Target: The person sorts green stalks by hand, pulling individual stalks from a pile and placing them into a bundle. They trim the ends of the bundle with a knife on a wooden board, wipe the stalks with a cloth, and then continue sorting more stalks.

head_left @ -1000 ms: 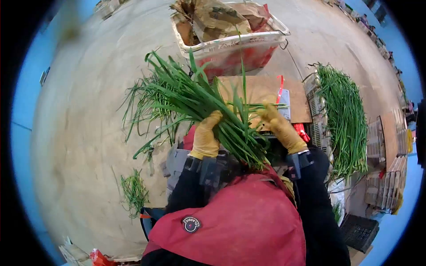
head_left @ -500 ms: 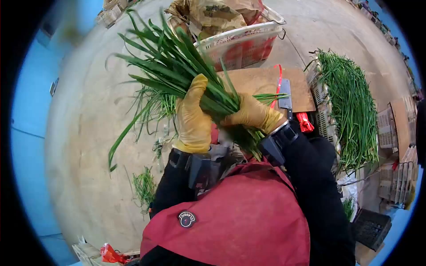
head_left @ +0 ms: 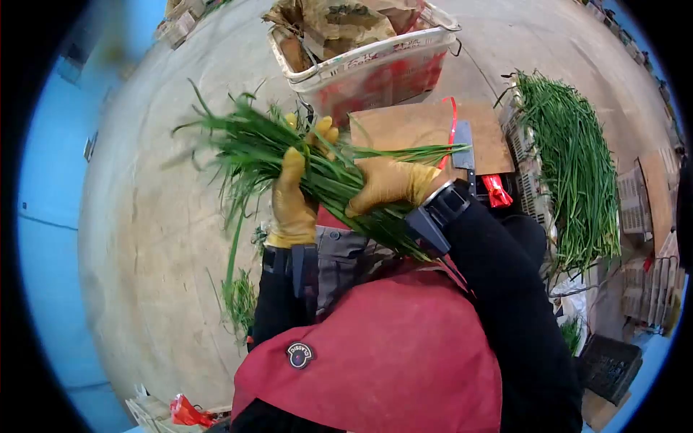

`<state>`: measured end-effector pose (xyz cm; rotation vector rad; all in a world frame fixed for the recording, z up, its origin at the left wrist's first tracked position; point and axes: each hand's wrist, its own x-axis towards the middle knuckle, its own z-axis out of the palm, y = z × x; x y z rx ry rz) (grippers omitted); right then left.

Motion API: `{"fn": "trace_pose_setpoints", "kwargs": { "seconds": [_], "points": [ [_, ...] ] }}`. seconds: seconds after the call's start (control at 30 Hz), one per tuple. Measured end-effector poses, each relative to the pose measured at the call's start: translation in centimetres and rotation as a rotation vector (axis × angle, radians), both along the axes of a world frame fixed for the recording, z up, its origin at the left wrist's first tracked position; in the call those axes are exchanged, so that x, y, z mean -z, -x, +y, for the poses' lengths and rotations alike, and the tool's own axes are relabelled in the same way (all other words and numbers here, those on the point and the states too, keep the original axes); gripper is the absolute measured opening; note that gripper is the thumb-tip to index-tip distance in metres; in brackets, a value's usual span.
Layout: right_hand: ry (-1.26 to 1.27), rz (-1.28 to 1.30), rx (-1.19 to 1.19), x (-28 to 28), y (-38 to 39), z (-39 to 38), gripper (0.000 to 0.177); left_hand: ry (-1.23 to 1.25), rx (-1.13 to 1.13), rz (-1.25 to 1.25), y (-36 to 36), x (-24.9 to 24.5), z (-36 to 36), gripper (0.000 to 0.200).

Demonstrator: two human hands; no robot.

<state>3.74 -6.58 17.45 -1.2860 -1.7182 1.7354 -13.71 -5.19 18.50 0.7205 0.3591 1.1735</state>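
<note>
A bundle of long green leafy stalks (head_left: 253, 141) lies across both hands, its leaf tips fanned to the left and its lower ends by my right wrist. My left hand (head_left: 294, 195), in a yellow glove, has its fingers spread around the underside and far side of the bundle. My right hand (head_left: 393, 180), also gloved, is closed round the bundle nearer the stalk ends. Behind the right hand, a few thin stalks (head_left: 411, 152) reach over a wooden board (head_left: 397, 128). A cleaver (head_left: 463, 148) rests on the board beside a red strip (head_left: 452, 126).
A white crate (head_left: 382, 68) with brown paper stands beyond the board. On the right, a crate (head_left: 530, 169) is heaped with green stalks (head_left: 567, 166). Red wrapped material (head_left: 497, 190) lies below the board. Loose greens (head_left: 240, 299) are on the floor at left.
The bundle has tipped lower and flatter, its leaf tips dropping leftward. My left hand has shifted slightly left with its fingers spread further, while my right hand keeps hold.
</note>
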Motion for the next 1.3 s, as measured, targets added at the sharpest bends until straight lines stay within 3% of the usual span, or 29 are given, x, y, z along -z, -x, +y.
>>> {"fn": "trace_pose_setpoints", "kwargs": {
  "seconds": [0.03,0.13,0.17,0.27,0.3,0.37,0.4,0.47,0.53,0.6,0.67,0.7,0.77,0.83,0.93,1.0,1.03,1.07,1.13,1.2,1.3],
  "points": [
    [-0.044,-0.114,-0.039,-0.6,-0.2,0.1,0.054,-0.014,0.009,0.016,0.2,-0.3,0.9,0.063],
    [-0.076,0.02,-0.093,1.2,-0.7,0.1,0.057,-0.047,0.051,-0.099,1.2,0.5,2.2,0.057],
    [0.106,0.239,-0.105,1.7,-1.0,-0.6,0.06,-0.077,0.028,-0.132,1.7,0.9,2.3,0.056],
    [0.231,0.33,0.024,8.7,-2.5,-2.1,0.059,0.015,-0.065,-0.328,4.9,2.3,3.7,0.045],
    [0.243,0.34,0.045,10.3,-3.1,-2.8,0.058,0.07,-0.206,-0.308,5.8,1.9,3.6,0.038],
    [0.454,0.599,0.142,9.7,-3.1,-6.2,0.054,0.158,-0.366,-0.216,8.2,3.3,3.8,0.03],
    [0.694,0.87,0.242,8.4,-2.9,-7.9,0.052,0.205,-0.42,-0.191,9.1,4.5,3.6,0.028],
    [0.771,0.901,0.217,10.1,-4.3,-9.0,0.059,0.301,-0.534,-0.093,10.4,7.2,2.6,0.026],
    [0.526,0.907,0.335,10.2,-4.0,-10.5,0.057,0.392,-0.606,-0.042,12.0,10.7,2.1,0.024],
    [0.545,0.715,0.366,10.1,-5.2,-11.0,0.042,0.499,-0.668,0.006,12.9,12.8,1.5,0.023],
    [0.2,0.54,0.612,11.2,-5.1,-11.3,0.033,0.482,-0.663,-0.018,13.4,13.9,1.0,0.024],
    [0.274,0.58,0.655,13.5,-6.5,-11.4,0.025,0.471,-0.643,-0.044,13.5,14.1,1.0,0.024],
    [0.353,0.609,0.691,7.8,-9.9,-12.2,0.027,0.425,-0.643,-0.028,13.4,14.0,0.6,0.026],
    [0.234,0.665,0.797,8.5,-13.1,-13.6,0.032,0.329,-0.697,0.045,13.9,15.6,0.8,0.027],
    [0.232,0.416,0.697,9.4,-15.9,-15.4,0.028,0.323,-0.75,0.111,13.9,15.7,0.8,0.029],
    [0.118,-0.029,0.453,11.5,-15.0,-16.0,0.031,0.371,-0.752,0.121,13.4,14.8,0.4,0.03],
    [-0.098,-0.139,0.273,10.8,-13.9,-15.4,0.04,0.352,-0.732,0.135,13.4,15.0,0.5,0.03],
    [-0.006,-0.205,0.233,9.8,-12.7,-15.0,0.044,0.333,-0.712,0.15,13.5,15.3,0.5,0.03],
    [0.156,-0.178,0.212,10.7,-10.1,-13.6,0.049,0.307,-0.716,0.172,13.7,15.8,0.5,0.03],
    [0.148,-0.056,0.172,10.3,-7.2,-12.5,0.059,0.289,-0.752,0.181,13.6,16.3,0.9,0.03],
    [0.151,-0.255,0.081,9.6,-4.4,-10.5,0.056,0.323,-0.757,0.177,13.7,16.0,1.0,0.031]
  ]
}}
